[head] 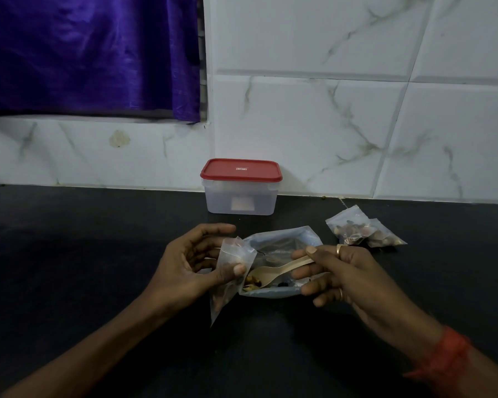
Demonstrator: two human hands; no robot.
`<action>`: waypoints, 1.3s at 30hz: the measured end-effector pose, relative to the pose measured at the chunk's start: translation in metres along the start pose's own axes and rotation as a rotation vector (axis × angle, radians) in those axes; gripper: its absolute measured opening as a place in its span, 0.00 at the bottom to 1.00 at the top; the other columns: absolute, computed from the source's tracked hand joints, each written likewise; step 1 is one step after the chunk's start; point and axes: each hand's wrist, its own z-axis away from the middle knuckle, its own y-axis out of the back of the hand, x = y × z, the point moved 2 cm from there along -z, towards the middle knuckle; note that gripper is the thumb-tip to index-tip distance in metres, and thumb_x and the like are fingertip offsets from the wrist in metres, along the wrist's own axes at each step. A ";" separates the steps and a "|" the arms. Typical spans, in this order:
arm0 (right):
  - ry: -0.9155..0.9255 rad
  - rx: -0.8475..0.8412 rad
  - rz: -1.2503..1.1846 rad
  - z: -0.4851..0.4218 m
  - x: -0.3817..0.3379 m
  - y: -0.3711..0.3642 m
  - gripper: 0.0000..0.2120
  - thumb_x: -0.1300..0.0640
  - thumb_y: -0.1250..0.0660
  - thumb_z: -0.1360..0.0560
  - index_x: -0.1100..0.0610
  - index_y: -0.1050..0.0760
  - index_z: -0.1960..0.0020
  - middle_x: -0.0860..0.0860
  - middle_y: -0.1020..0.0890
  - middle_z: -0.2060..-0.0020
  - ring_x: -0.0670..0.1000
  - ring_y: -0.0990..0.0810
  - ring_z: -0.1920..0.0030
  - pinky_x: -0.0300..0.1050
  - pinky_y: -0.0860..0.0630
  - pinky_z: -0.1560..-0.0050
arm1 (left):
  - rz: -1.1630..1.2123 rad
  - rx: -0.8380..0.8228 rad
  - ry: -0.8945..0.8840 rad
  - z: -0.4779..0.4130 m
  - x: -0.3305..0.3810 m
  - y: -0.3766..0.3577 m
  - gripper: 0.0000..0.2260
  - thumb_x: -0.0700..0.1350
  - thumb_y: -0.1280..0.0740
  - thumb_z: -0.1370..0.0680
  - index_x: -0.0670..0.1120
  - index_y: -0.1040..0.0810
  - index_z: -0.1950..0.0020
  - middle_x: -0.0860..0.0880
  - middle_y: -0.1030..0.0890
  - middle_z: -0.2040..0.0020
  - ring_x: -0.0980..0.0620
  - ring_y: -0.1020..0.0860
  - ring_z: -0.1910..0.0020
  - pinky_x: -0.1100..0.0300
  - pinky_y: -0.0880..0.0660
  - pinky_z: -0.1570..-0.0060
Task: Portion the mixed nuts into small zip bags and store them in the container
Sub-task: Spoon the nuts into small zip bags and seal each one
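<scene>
My left hand (190,262) pinches a small clear zip bag (230,271) between thumb and fingers, its mouth turned up. My right hand (337,274) grips the handle of a wooden spoon (273,272), whose bowl lies over the mixed nuts (252,282) inside the large open pouch (282,248) on the dark counter. Two filled small zip bags (362,229) lie to the right of the pouch. A translucent container (241,196) with a shut red lid (241,169) stands behind the pouch against the wall.
The black counter (84,254) runs the full width. A white marble-tiled wall (328,110) stands close behind the container, and a purple curtain (89,53) hangs at the upper left.
</scene>
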 end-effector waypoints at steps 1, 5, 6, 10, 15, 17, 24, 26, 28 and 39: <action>-0.008 -0.009 -0.020 0.000 0.001 -0.001 0.12 0.56 0.37 0.18 0.59 0.17 0.46 0.58 0.13 0.57 0.49 0.16 0.68 0.40 0.21 0.72 | -0.001 -0.001 -0.001 0.000 0.000 0.000 0.31 0.53 0.21 0.38 0.50 0.22 0.36 0.50 0.16 0.43 0.49 0.17 0.43 0.54 0.19 0.45; -0.073 0.003 -0.141 -0.001 0.005 -0.003 0.13 0.56 0.38 0.18 0.62 0.18 0.45 0.61 0.13 0.56 0.48 0.16 0.69 0.38 0.21 0.75 | 0.006 0.002 -0.002 0.000 0.000 0.000 0.31 0.53 0.21 0.38 0.49 0.22 0.36 0.51 0.16 0.43 0.50 0.17 0.43 0.56 0.19 0.44; -0.091 0.012 -0.168 -0.002 0.006 -0.002 0.13 0.56 0.38 0.18 0.63 0.18 0.44 0.61 0.13 0.55 0.48 0.16 0.69 0.38 0.22 0.75 | 0.007 0.005 -0.003 0.000 0.000 0.000 0.31 0.53 0.21 0.38 0.49 0.22 0.36 0.50 0.16 0.43 0.49 0.17 0.43 0.56 0.19 0.44; -0.147 0.008 -0.228 -0.003 0.009 -0.004 0.13 0.57 0.38 0.19 0.64 0.19 0.44 0.61 0.13 0.55 0.48 0.16 0.70 0.38 0.22 0.76 | 0.013 0.012 -0.001 0.000 0.000 0.001 0.31 0.53 0.21 0.38 0.49 0.22 0.36 0.49 0.16 0.43 0.49 0.17 0.43 0.55 0.19 0.44; -0.148 0.014 -0.243 -0.004 0.008 -0.001 0.13 0.58 0.38 0.18 0.64 0.18 0.44 0.61 0.13 0.55 0.47 0.16 0.70 0.38 0.22 0.76 | 0.016 0.010 0.006 -0.001 0.000 0.001 0.32 0.54 0.21 0.39 0.49 0.22 0.36 0.49 0.16 0.42 0.49 0.17 0.42 0.53 0.20 0.43; -0.134 0.033 -0.247 -0.004 0.007 0.000 0.13 0.58 0.38 0.18 0.64 0.18 0.45 0.61 0.13 0.57 0.47 0.17 0.72 0.38 0.23 0.77 | 0.019 0.015 0.008 -0.001 0.001 0.001 0.34 0.56 0.20 0.40 0.50 0.22 0.36 0.50 0.16 0.42 0.49 0.17 0.43 0.53 0.19 0.44; -0.065 0.143 -0.284 -0.008 0.001 0.011 0.13 0.57 0.38 0.18 0.62 0.16 0.48 0.57 0.14 0.63 0.46 0.19 0.74 0.37 0.25 0.78 | 0.007 0.019 0.006 -0.001 0.000 0.000 0.32 0.54 0.21 0.39 0.49 0.22 0.36 0.50 0.16 0.43 0.49 0.17 0.43 0.53 0.19 0.44; -0.014 0.172 -0.285 -0.008 -0.002 0.013 0.14 0.56 0.39 0.17 0.60 0.16 0.48 0.56 0.14 0.63 0.46 0.19 0.74 0.37 0.25 0.78 | -0.013 0.008 0.010 -0.001 0.000 0.000 0.32 0.54 0.21 0.39 0.50 0.22 0.37 0.50 0.16 0.43 0.50 0.17 0.43 0.54 0.19 0.45; 0.048 0.170 -0.292 -0.005 -0.006 0.013 0.14 0.55 0.40 0.17 0.59 0.16 0.48 0.56 0.14 0.63 0.46 0.20 0.74 0.38 0.24 0.77 | -0.031 -0.002 0.002 0.000 0.001 -0.001 0.32 0.55 0.21 0.39 0.51 0.22 0.36 0.51 0.16 0.43 0.50 0.17 0.44 0.55 0.19 0.45; 0.340 -0.175 0.078 0.015 -0.015 -0.010 0.13 0.50 0.36 0.26 0.46 0.16 0.46 0.51 0.14 0.50 0.52 0.16 0.65 0.41 0.22 0.70 | -0.041 -0.007 -0.006 0.000 0.002 -0.001 0.32 0.55 0.21 0.39 0.51 0.23 0.36 0.51 0.16 0.43 0.50 0.17 0.44 0.57 0.19 0.46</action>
